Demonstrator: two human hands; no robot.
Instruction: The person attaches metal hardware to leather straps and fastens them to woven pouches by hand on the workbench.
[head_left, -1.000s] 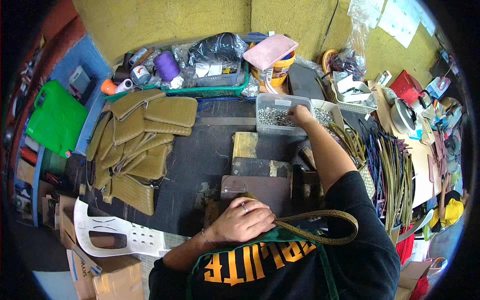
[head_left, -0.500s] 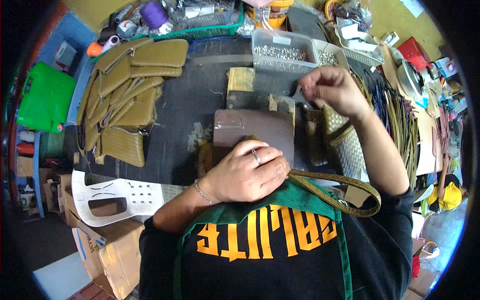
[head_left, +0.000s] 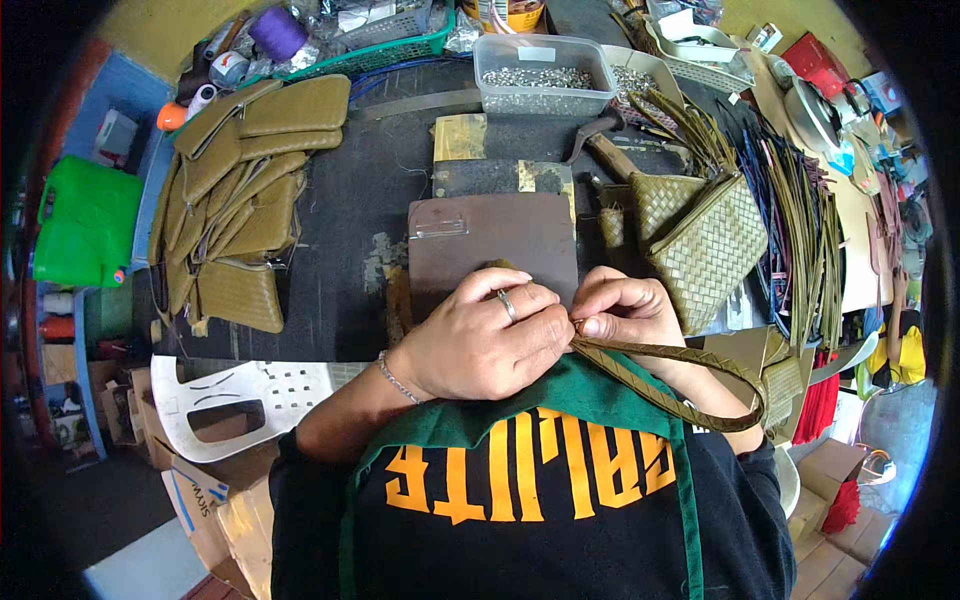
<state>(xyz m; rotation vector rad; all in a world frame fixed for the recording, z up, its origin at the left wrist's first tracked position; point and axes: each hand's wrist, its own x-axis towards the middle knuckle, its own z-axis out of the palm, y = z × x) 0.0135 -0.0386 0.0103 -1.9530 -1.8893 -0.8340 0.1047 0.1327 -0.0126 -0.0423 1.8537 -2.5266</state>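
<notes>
My left hand (head_left: 490,338), with a ring on one finger, is closed round one end of an olive-brown woven strap (head_left: 700,356) at the near edge of a dark brown board (head_left: 480,225). The strap doubles into a loop that sticks out to the right over my forearm. Right beside it, my right hand (head_left: 632,312) pinches thumb and forefinger together at the strap's end; what sits in that pinch is too small to make out. A hammer (head_left: 603,145) lies beyond, and olive woven pouches (head_left: 712,232) rest to the right.
Olive pouches (head_left: 240,200) are piled at the left of the dark table (head_left: 370,150). A clear tub (head_left: 545,85) of small metal pieces stands at the back. Many thin strips (head_left: 810,250) hang along the right. A white plastic chair (head_left: 230,400) is at the near left.
My right hand has come down and back from near the metal-piece tub to the strap's end beside my left hand. The left hand keeps its hold. The view has shifted slightly.
</notes>
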